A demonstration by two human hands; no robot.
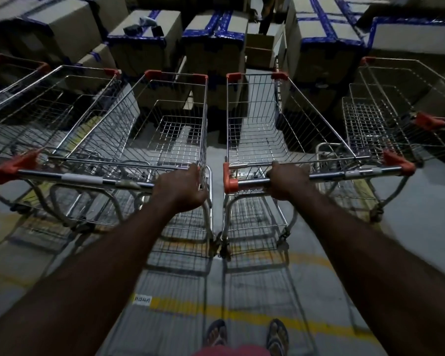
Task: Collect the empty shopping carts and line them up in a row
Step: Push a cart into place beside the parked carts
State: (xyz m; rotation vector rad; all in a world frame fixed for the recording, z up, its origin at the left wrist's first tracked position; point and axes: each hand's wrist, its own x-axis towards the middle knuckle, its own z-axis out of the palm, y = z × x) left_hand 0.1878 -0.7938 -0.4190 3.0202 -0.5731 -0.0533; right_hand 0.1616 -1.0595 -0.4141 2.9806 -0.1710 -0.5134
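Two empty wire shopping carts with orange corner caps stand side by side right in front of me. My left hand (181,187) grips the right end of the handle bar of the left cart (165,119). My right hand (288,179) grips the handle bar of the right cart (257,119) near its left orange cap. The two baskets are nearly parallel, with a narrow gap of floor between them. More empty carts (49,98) stand in line to the left, and nested carts (396,111) stand at the right, turned at an angle.
Stacked cardboard boxes (144,39) with blue tape form a wall just beyond the carts' front ends. A person's legs (266,14) show at the far back. Yellow lines (216,309) cross the grey floor near my sandalled feet (247,335).
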